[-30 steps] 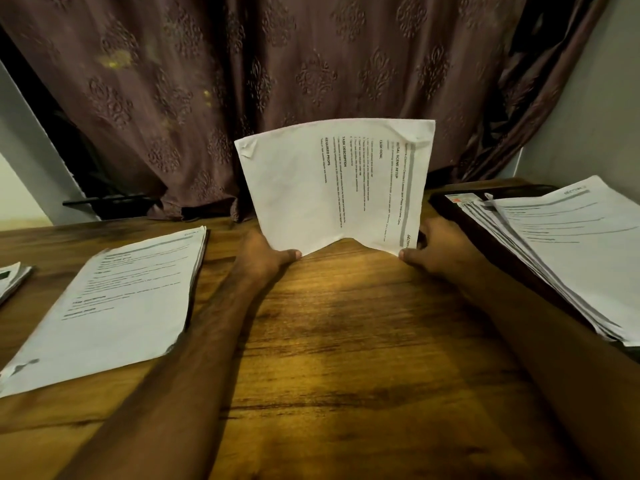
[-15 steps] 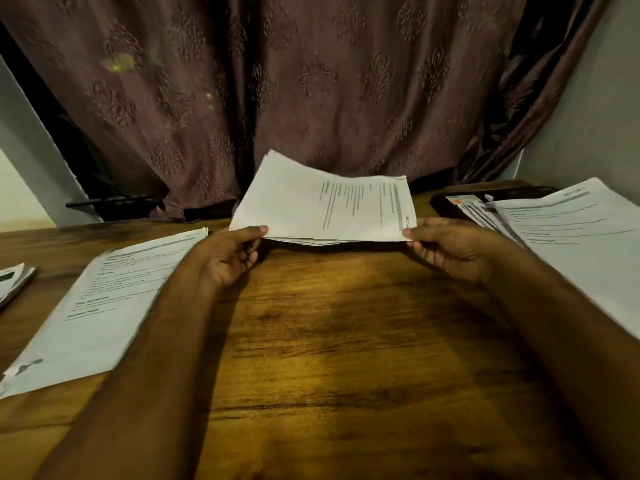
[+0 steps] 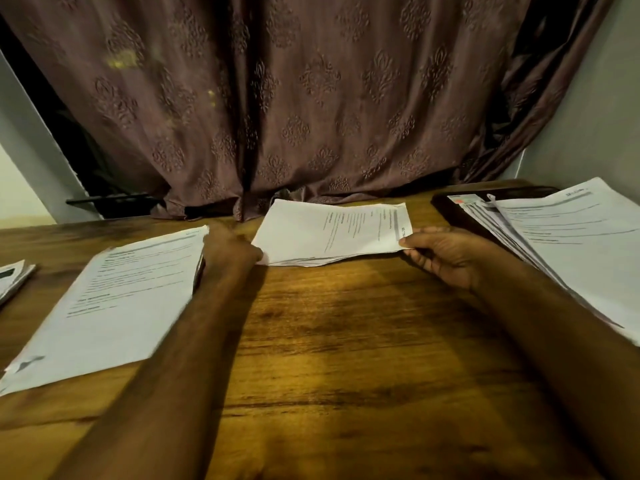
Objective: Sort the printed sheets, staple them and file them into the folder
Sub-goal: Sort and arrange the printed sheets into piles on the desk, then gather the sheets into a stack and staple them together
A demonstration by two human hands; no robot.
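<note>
Scene: a person at a wooden bench [image 3: 346,358], both forearms stretched across it toward a brown patterned curtain [image 3: 311,98] that hangs down to the bench's far edge.

Centre sheaf [image 3: 332,233]: a stack of printed sheets lying low at the far middle of the bench, print running sideways, its near edge fanned and uneven, its far edge close to the curtain hem.

Right hand [image 3: 446,254]: thumb on top and fingers curled beneath, pinching the sheaf's right-hand near corner.

Left hand [image 3: 230,249]: blurred; it meets the sheaf's left near corner, but whether it grips or merely touches the paper cannot be told.

Left pile [image 3: 114,299]: a second stack of printed sheets flat on the bench, just left of the left forearm, its right edge beside the wrist, a bottom corner dog-eared.

Far-left papers [image 3: 14,278]: another small stack, cut off by the frame's edge.

Right pile [image 3: 571,251]: a splayed heap of sheets lying on a dark folder [image 3: 450,206], whose corner shows at the far right; the heap runs off the frame.

Open room: bare wood spreads between the two forearms, from the sheaf's near edge toward the person.
</note>
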